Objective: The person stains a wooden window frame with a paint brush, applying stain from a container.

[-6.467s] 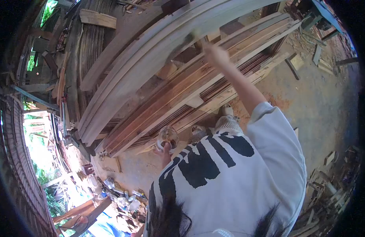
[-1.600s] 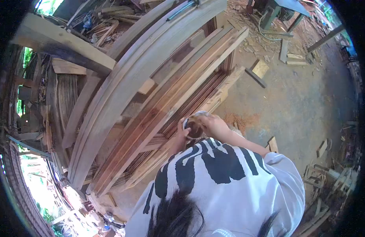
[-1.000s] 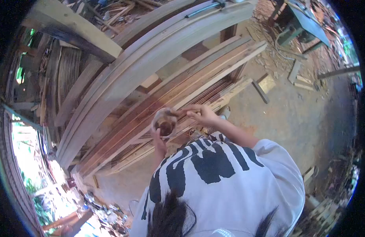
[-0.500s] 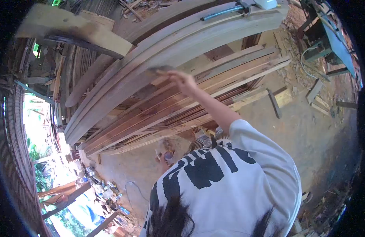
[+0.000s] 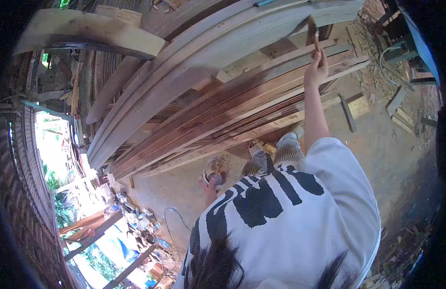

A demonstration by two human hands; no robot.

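Observation:
My right hand (image 5: 316, 71), closed around the handle of a paintbrush (image 5: 315, 34), is stretched out to the upper right. The dark bristles point up and overlap the lower edge of a long pale wooden beam (image 5: 261, 36). Low on my left side, my left hand (image 5: 210, 187) grips a round container (image 5: 215, 178) that looks like a cut plastic tub, with brownish stains inside. Between the hands run several reddish-brown planks (image 5: 218, 103), side by side below the beam; their left stretch looks darker than the right ends.
A thick wooden board (image 5: 93, 33) juts in at the upper left. The end of a blue-handled tool (image 5: 264, 2) lies on the beams at the top. Wood offcuts (image 5: 348, 113) are on the floor at right, and a thin hose (image 5: 177, 212) curls at lower left.
My right hand has swept the paintbrush to the right along the beam. The view has shifted, and the container in my left hand shows more fully.

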